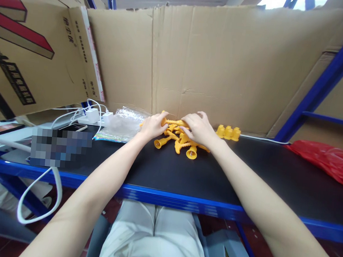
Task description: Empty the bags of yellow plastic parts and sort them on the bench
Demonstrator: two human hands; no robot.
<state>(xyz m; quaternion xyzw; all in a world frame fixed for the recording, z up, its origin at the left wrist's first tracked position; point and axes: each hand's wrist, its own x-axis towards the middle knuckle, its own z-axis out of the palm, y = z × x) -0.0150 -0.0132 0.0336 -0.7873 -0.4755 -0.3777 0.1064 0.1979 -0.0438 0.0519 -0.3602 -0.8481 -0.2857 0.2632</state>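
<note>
Cardboard (224, 65) walls off the back of the bench in my head view, and another printed carton (26, 49) leans in from the left. I see a black shelf (168, 172) with a blue front edge, and on it, left of my hands, a clear plastic bag (124, 121) lying crumpled, with white chargers (97, 116) and looping cables behind it and a phone (73, 127) just beside them. A red bag (329, 160) lies well apart on the right. Three small yellow caps (228, 132) stand in a row against the cardboard, just right of my right hand. Nothing blocks my view of the pile except my own hands. The yellow parts (173, 140) sit in a loose heap at the middle back of the shelf: long ribbed stems with flared bell-shaped ends, lying crossed over one another at odd angles, a few bells pointing toward me. My left hand (152, 126) has its fingers curled around the end of one stem at the top of the heap, grasping it. My right hand (199, 128) lies over the heap, fingers bent down onto the same stem and the parts below; I cannot tell whether it grips or only presses.
</note>
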